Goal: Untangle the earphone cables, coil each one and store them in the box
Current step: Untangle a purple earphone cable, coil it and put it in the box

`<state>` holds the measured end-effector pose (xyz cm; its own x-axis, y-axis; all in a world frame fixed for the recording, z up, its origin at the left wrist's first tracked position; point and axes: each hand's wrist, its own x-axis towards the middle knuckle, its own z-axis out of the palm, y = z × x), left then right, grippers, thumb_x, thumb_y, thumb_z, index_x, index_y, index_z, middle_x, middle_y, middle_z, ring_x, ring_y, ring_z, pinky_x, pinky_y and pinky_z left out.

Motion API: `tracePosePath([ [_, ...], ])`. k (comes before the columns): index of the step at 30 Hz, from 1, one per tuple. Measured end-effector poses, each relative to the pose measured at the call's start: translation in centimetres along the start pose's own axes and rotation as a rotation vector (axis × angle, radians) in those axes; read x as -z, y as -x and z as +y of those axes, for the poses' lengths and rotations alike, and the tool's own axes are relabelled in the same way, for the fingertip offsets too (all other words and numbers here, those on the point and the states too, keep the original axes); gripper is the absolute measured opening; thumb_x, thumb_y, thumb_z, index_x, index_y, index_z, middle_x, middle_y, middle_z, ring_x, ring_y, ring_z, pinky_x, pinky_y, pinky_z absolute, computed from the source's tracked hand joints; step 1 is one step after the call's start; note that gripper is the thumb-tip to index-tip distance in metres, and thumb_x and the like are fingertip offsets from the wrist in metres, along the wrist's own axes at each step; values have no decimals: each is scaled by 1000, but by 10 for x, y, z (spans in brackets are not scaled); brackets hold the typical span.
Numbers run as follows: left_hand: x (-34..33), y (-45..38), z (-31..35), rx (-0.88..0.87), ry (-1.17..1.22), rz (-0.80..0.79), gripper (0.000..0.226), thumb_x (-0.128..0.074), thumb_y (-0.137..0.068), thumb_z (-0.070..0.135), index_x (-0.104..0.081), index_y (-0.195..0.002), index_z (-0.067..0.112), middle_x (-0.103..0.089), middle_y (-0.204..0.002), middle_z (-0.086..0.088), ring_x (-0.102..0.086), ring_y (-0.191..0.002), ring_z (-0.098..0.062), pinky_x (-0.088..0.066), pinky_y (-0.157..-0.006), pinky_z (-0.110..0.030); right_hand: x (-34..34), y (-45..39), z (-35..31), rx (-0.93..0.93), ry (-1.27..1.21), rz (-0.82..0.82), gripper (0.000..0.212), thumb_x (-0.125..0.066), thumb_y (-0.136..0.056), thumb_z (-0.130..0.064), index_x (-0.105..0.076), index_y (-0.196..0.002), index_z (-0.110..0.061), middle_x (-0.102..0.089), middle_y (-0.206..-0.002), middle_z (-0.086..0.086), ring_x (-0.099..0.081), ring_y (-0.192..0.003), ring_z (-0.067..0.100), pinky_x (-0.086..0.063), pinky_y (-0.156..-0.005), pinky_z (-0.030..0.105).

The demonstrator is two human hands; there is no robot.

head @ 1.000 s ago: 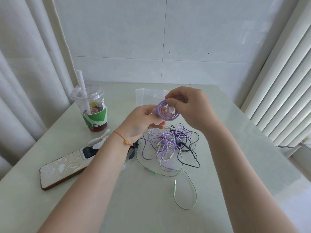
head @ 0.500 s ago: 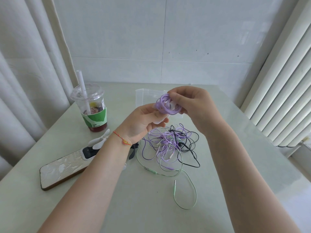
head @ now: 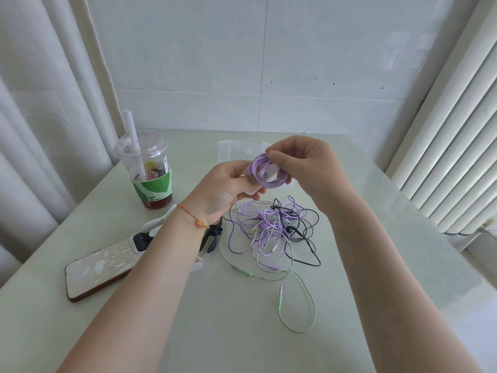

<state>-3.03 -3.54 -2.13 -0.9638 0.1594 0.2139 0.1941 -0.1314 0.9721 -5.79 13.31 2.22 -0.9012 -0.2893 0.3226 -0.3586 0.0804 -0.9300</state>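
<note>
Both hands hold the purple coil (head: 265, 170) above the counter (head: 188, 319). The left hand (head: 223, 188) has its grip curled under the coil. The right hand (head: 304, 165) pinches its top edge.

Single head view — looks forward-down, close over table (head: 188, 332).

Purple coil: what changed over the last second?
The purple coil rose slightly and turned between the left hand and right hand; both keep hold of it. The tangled cables, clear box, cup and phone stayed put.
</note>
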Motion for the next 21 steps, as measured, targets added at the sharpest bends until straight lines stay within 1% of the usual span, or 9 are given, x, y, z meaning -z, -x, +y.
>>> tracePosePath([
  [2, 0, 0, 0, -1, 0, 17, 23, -62, -74, -2, -67, -94, 7, -68, -69, 4, -63, -65, -10, -51, -62, -20, 0, 0, 1, 6, 37, 11, 5, -68, -86, -5, -70, -84, -10, -67, -68, 7, -53, -58, 21, -43, -50, 26],
  [4, 0, 0, 0, 5, 35, 27, 22, -61, -82, -9, -67, -96, 7, -69, -73, 2, -64, -67, -10, -53, -65, -20, 0, -1, 2, 3, 41, 25, 3, -69, -86, -6, -70, -85, -9, -68, -68, 7, -52, -56, 22, -43, -50, 27],
  [7, -1, 1, 2, 37, 141, -11, 25, -53, -88, -9, -70, -100, 5, -72, -90, -4, -67, -81, -13, -55, -76, -24, 3, -3, 5, 6, 47, 52, 2, -69, -86, -7, -71, -87, -7, -69, -69, 6, -52, -52, 22, -44, -51, 29],
  [9, -3, 1, 6, 75, 211, -56, 26, -50, -89, -8, -68, -107, -2, -70, -101, -11, -66, -91, -16, -55, -81, -27, 4, -4, 8, 4, 53, 75, 2, -69, -86, -8, -71, -87, -7, -69, -69, 5, -52, -50, 21, -44, -52, 29],
  [12, -5, -1, 9, 157, 424, -21, 45, -47, -82, 10, -56, -119, -14, -62, -112, -23, -62, -96, -27, -57, -83, -36, 5, -5, 10, 2, 63, 93, 2, -69, -86, -7, -70, -87, -8, -68, -67, 3, -52, -48, 18, -45, -51, 28],
  [13, -5, -2, 10, 157, 439, 0, 49, -49, -82, 17, -55, -120, -12, -62, -112, -23, -62, -96, -29, -58, -82, -37, 5, -5, 10, 2, 66, 90, 2, -69, -85, -6, -70, -86, -8, -67, -65, 1, -52, -48, 17, -45, -50, 27],
  [15, -6, -3, 9, 113, 319, 40, 45, -57, -84, 26, -57, -119, -2, -66, -106, -16, -65, -92, -24, -57, -77, -32, 4, -4, 11, -3, 75, 76, 3, -69, -85, -5, -70, -85, -8, -67, -63, 0, -52, -46, 14, -45, -50, 25],
  [17, -6, -3, 7, 67, 222, 57, 41, -64, -81, 20, -56, -119, 6, -69, -101, -11, -67, -87, -21, -55, -76, -29, 3, -4, 12, -10, 81, 64, 2, -69, -85, -5, -70, -86, -7, -68, -65, 2, -53, -47, 15, -46, -50, 25],
  [21, -3, -2, 7, 32, 240, 73, 38, -63, -78, 7, -59, -116, 9, -68, -100, -14, -65, -87, -23, -55, -79, -29, 6, -5, 12, -31, 11, 63, 4, -69, -86, -6, -72, -89, -4, -68, -72, 11, -53, -51, 18, -46, -51, 25],
])
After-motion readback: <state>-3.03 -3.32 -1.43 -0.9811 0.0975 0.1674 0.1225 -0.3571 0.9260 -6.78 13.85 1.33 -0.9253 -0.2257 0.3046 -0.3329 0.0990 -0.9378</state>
